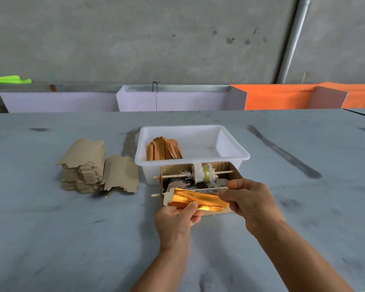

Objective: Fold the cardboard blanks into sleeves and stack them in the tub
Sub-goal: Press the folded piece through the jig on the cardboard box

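From the head camera, two hands meet over a grey counter (51, 228). The left hand (177, 216) pinches the near edge of a shiny gold cardboard blank (196, 200), with its thumb on top. The right hand (247, 199) holds the right end of the same blank, with its fingers curled round it. The blank is partly folded and sits just above the counter, right in front of a small brown cardboard box (198, 178). That box is open at the top. Two thin wooden sticks (221, 172) lie across it, and one stick goes through a white roll (200, 175) with a yellow-green band. Frayed cloth bits hang by the roll. Behind the box, and touching it, stands a white plastic tub (230, 144). In the tub's left side, folded gold sleeves (164, 148) stand leaning together. To the left of the tub, a stack of flat brown blanks (82, 165) rests on the counter, with more blanks (122, 173) leaning against it. Far back, white and orange panels (278, 98) run along a grey wall.
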`<action>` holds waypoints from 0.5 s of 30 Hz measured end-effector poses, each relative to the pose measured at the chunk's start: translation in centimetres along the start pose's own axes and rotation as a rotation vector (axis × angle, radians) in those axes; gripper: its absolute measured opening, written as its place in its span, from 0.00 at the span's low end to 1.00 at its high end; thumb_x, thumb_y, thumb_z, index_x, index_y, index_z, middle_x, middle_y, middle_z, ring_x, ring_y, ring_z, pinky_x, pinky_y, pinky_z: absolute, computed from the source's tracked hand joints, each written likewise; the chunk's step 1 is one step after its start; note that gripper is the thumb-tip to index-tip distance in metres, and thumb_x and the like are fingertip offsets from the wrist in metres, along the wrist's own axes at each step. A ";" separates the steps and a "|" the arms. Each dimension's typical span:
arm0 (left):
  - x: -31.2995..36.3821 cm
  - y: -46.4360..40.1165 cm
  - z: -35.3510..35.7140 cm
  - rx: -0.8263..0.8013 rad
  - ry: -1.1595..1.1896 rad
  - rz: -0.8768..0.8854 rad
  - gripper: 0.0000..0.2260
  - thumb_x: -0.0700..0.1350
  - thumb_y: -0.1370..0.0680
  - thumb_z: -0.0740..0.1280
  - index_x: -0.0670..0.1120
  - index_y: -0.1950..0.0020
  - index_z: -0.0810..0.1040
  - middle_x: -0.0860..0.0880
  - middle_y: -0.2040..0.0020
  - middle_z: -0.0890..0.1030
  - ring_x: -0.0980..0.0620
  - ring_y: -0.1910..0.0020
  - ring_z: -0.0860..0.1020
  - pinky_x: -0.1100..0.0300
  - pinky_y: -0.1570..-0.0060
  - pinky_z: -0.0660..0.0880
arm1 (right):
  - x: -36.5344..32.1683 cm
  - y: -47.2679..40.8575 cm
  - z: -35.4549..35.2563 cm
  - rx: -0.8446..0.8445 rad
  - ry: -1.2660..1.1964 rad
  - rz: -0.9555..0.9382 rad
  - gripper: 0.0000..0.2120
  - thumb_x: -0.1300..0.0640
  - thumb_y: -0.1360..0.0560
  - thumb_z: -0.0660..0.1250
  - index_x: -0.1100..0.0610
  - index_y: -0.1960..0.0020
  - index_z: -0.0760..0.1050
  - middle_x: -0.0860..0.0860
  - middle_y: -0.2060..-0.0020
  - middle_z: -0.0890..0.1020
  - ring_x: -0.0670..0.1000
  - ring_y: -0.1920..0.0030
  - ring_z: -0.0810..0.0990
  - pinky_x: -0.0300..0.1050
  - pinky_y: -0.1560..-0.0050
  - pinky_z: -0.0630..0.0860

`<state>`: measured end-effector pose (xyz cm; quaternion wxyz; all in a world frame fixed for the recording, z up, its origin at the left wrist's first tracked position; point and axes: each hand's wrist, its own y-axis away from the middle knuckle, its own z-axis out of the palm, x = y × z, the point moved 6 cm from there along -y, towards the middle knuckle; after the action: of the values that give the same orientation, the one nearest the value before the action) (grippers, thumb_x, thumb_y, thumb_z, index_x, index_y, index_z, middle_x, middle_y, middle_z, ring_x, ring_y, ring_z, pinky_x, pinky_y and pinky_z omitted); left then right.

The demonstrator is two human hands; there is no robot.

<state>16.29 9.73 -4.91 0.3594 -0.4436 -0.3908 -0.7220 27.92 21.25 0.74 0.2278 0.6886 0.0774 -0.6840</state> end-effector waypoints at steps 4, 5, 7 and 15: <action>0.0 0.1 0.0 -0.007 0.008 0.001 0.04 0.33 0.29 0.73 0.37 0.63 0.79 0.43 0.71 0.82 0.50 0.72 0.81 0.64 0.72 0.78 | 0.3 0.2 0.1 0.005 0.012 -0.011 0.12 0.73 0.35 0.73 0.59 0.64 0.74 0.54 0.69 0.76 0.49 0.71 0.74 0.36 0.73 0.71; 0.0 0.1 0.0 -0.008 0.007 -0.001 0.04 0.33 0.29 0.73 0.37 0.63 0.79 0.44 0.71 0.82 0.50 0.72 0.82 0.64 0.72 0.78 | 0.4 0.2 0.1 0.006 0.014 -0.014 0.12 0.73 0.35 0.73 0.59 0.64 0.74 0.54 0.70 0.76 0.48 0.72 0.74 0.37 0.72 0.71; 0.0 0.1 0.0 -0.011 0.004 -0.002 0.04 0.33 0.29 0.72 0.36 0.62 0.79 0.44 0.71 0.82 0.50 0.72 0.82 0.64 0.72 0.77 | 0.6 0.3 0.2 0.007 0.022 -0.021 0.12 0.72 0.35 0.73 0.59 0.65 0.74 0.54 0.71 0.76 0.48 0.72 0.73 0.38 0.71 0.71; 0.5 0.9 0.0 -0.047 0.047 0.035 0.06 0.31 0.30 0.72 0.36 0.65 0.77 0.44 0.74 0.80 0.51 0.76 0.79 0.64 0.73 0.77 | 1.5 0.4 0.0 0.023 0.028 -0.053 0.11 0.73 0.34 0.73 0.60 0.66 0.76 0.55 0.70 0.78 0.50 0.69 0.75 0.39 0.69 0.72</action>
<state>16.91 9.28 -4.18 0.3707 -0.4416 -0.3570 -0.7349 28.18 20.62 -0.69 0.2005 0.6984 0.0912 -0.6810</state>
